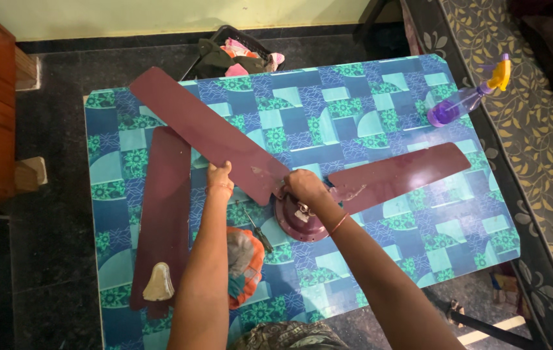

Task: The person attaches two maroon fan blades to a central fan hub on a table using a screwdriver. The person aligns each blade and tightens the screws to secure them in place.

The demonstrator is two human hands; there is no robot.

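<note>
The left hand (219, 176) is gripping the maroon fan blade (208, 135) (running toward ten o'clock); the right hand (303, 188) is closing over the motor hub (299, 223), fitting that blade; steadiness matters next.

A maroon fan blade (208, 134) is held at its lower edge by the left hand (219, 176). The right hand (305, 188) is laid on the fan motor hub (299, 220), where this blade and a second blade (399, 175) are joined. A loose blade (163, 214) is seen on the patterned table (367, 104), with a screwdriver (258, 231), a cloth (245, 266) and a spray bottle (467, 98).
</note>
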